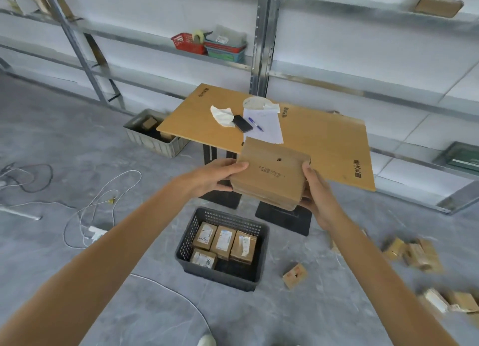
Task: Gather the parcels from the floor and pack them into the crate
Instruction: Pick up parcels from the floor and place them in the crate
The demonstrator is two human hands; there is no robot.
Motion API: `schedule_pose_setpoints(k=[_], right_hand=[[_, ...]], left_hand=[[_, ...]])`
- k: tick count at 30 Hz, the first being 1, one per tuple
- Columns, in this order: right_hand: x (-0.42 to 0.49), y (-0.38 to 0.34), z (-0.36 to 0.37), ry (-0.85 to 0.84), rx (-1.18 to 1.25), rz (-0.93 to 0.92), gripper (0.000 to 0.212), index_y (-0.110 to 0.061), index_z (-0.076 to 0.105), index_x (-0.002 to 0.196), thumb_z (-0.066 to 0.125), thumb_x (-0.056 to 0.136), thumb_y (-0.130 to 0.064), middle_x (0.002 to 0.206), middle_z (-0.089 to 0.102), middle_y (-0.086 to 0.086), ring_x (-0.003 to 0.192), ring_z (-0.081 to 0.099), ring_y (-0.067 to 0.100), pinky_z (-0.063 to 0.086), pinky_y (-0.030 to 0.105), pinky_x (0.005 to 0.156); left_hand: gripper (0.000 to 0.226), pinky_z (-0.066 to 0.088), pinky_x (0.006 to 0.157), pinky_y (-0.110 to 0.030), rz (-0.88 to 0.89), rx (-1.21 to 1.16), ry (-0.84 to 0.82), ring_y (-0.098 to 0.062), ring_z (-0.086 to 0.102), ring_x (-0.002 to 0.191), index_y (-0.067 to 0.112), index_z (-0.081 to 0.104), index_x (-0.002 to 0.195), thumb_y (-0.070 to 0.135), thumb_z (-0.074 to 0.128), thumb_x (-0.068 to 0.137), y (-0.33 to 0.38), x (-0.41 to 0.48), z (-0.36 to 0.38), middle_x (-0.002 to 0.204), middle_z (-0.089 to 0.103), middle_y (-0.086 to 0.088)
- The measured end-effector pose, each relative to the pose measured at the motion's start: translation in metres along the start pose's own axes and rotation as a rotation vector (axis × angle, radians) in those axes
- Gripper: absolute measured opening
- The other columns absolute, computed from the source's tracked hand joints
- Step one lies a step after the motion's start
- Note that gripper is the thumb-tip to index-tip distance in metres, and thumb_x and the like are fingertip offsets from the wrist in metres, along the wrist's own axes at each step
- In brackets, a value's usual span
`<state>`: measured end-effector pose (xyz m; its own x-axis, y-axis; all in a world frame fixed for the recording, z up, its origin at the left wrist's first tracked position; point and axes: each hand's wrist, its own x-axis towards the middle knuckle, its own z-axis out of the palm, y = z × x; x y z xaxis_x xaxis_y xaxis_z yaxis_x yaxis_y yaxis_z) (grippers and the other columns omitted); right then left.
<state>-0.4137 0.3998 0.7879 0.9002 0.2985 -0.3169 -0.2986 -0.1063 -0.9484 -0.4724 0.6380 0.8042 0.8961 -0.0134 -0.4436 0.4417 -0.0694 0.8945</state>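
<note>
1. Parcels: 4 already lie in the crate.
2. Your left hand and right hand grip a brown parcel, fingers curled round its sides, above the crate.
3. Several loose parcels wait on the floor to your right.

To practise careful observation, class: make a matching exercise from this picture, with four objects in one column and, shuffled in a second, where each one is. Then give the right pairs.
Objects:
1 smartphone
2 red basket
3 flat cardboard box
4 dark crate

Places:
A on the floor, holding four parcels
B between the left hand and right hand
C on the wall shelf
D on the wooden tabletop, beside a blue pen

Pairs: 1-D, 2-C, 3-B, 4-A
</note>
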Motion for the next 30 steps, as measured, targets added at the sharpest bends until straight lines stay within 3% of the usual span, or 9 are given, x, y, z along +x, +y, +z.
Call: schedule_pose_setpoints(k=[3,6,8,10,13,19,22,26,30], right_hand=[[0.01,0.011,0.022,0.036,0.037,0.039,0.047,-0.022,0.047,0.133,0.041,0.095,-0.05,0.123,0.06,0.006,0.102,0.063,0.02,0.055,0.034,0.074],[0.032,0.03,0.032,0.1,0.04,0.077,0.046,-0.023,0.046,0.133,0.043,0.095,-0.048,0.128,0.057,0.006,0.112,0.059,0.023,0.052,0.048,0.092],[0.049,0.048,0.035,0.119,0.026,0.103,0.043,-0.023,0.046,0.133,0.043,0.096,-0.046,0.128,0.056,0.004,0.114,0.057,0.023,0.05,0.053,0.093],[0.072,0.075,0.039,0.121,0.002,0.155,0.038,-0.026,0.044,0.131,0.04,0.097,-0.045,0.12,0.057,-0.002,0.11,0.057,0.02,0.054,0.048,0.085],[0.108,0.128,0.049,0.096,-0.056,0.242,0.025,-0.037,0.042,0.122,0.037,0.099,-0.044,0.105,0.055,-0.014,0.093,0.056,0.005,0.053,0.031,0.065],[0.18,0.257,0.065,0.039,-0.106,0.474,0.02,-0.041,0.041,0.119,0.036,0.1,-0.043,0.113,0.054,-0.007,0.097,0.053,0.011,0.052,0.046,0.089],[0.22,0.319,0.065,-0.001,-0.19,0.511,0.034,-0.036,0.04,0.13,0.037,0.098,-0.045,0.126,0.052,-0.001,0.109,0.052,0.018,0.046,0.05,0.1],[0.269,0.405,0.065,0.001,-0.251,0.602,0.046,-0.029,0.034,0.141,0.039,0.098,-0.045,0.135,0.049,0.005,0.12,0.049,0.025,0.044,0.053,0.101],[0.313,0.504,0.071,0.045,-0.201,0.751,0.045,-0.035,0.034,0.141,0.04,0.097,-0.045,0.134,0.049,0.005,0.121,0.048,0.028,0.044,0.055,0.1]], left_hand=[[0.039,0.041,0.106,-0.044,-0.01,0.042,0.0,-0.013,0.057,0.114,0.021,0.057,0.117,0.044,0.06,0.086,-0.007,0.01,-0.02,0.117,0.064,0.002],[0.024,0.045,0.103,-0.04,-0.041,0.071,0.002,-0.015,0.058,0.113,0.025,0.057,0.108,0.037,0.063,0.087,-0.024,0.031,-0.03,0.115,0.064,0.002],[0.025,0.047,0.101,-0.039,-0.071,0.081,0.009,-0.017,0.057,0.114,0.025,0.055,0.109,0.032,0.065,0.087,-0.041,0.048,-0.032,0.115,0.062,0.004],[0.036,0.048,0.1,-0.04,-0.124,0.081,0.02,-0.019,0.056,0.114,0.02,0.051,0.12,0.028,0.065,0.088,-0.066,0.073,-0.032,0.12,0.058,0.002],[0.048,0.048,0.097,-0.04,-0.228,0.081,0.045,-0.021,0.054,0.117,0.015,0.042,0.132,0.026,0.062,0.09,-0.116,0.117,-0.033,0.129,0.054,-0.002],[0.04,0.047,0.095,-0.037,-0.394,0.229,0.108,-0.025,0.056,0.114,0.01,0.055,0.127,0.032,0.057,0.093,-0.229,0.206,-0.037,0.126,0.058,-0.007],[0.038,0.04,0.083,-0.026,-0.454,0.306,0.098,-0.014,0.055,0.101,0.011,0.061,0.119,0.036,0.06,0.09,-0.292,0.251,-0.038,0.114,0.062,-0.002],[0.03,0.04,0.073,-0.016,-0.488,0.259,0.133,-0.006,0.054,0.088,0.013,0.061,0.115,0.03,0.061,0.09,-0.381,0.304,-0.031,0.117,0.064,-0.003],[0.044,0.053,0.085,-0.035,-0.536,0.266,0.109,-0.021,0.062,0.101,0.012,0.048,0.131,0.027,0.057,0.092,-0.467,0.36,-0.027,0.116,0.064,-0.006]])
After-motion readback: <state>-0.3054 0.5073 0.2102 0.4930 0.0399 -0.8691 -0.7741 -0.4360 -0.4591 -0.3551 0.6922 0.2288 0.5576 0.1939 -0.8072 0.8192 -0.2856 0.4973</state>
